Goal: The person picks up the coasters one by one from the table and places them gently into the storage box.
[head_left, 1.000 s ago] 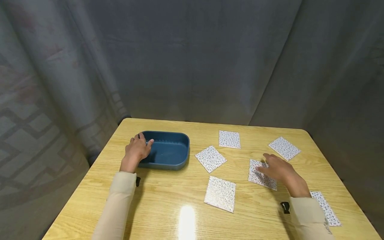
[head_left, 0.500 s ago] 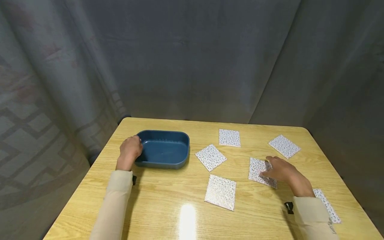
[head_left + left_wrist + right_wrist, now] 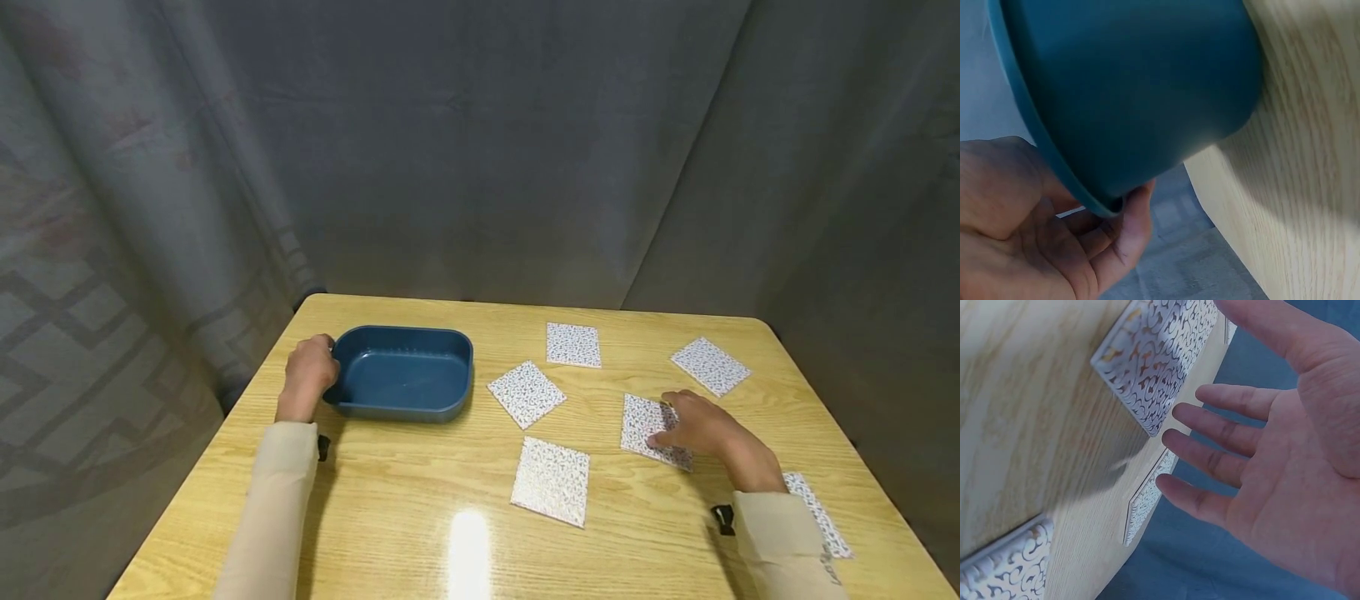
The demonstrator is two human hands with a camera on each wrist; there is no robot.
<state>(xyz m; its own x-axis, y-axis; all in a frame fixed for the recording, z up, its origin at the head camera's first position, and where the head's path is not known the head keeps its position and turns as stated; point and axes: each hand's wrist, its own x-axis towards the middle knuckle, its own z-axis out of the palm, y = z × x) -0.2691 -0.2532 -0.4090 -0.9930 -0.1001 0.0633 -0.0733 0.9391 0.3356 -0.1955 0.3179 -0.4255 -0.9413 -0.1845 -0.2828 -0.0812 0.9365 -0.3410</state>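
Note:
A dark blue rectangular tub (image 3: 405, 412) with rounded corners stands on the left of the table, nothing inside it. My left hand (image 3: 306, 371) grips the rim at its left end. In the left wrist view, the fingers (image 3: 1132, 234) curl beneath the rim, and the tub's side wall (image 3: 1141, 94) fills the top. My right hand (image 3: 705, 429), fingers spread, hovers over a square white coaster (image 3: 637, 421) and partly covers it. Seen from the right wrist, the right palm (image 3: 1297, 469) holds nothing; a coaster (image 3: 1154, 369) with scrollwork cutouts lies near the fingertips.
More matching coasters lie spread out: one (image 3: 573, 345) at the back, one (image 3: 527, 394) near the tub, one (image 3: 551, 482) in front, one (image 3: 711, 367) at back right. Another (image 3: 817, 512) is partly behind the right sleeve. Grey curtains (image 3: 480, 167) hang behind the wooden table (image 3: 405, 500).
My left hand has moved left, from over the tub's left side to its outer end, and now grips the rim there. The right hand has shifted slightly and stays over the same coaster.

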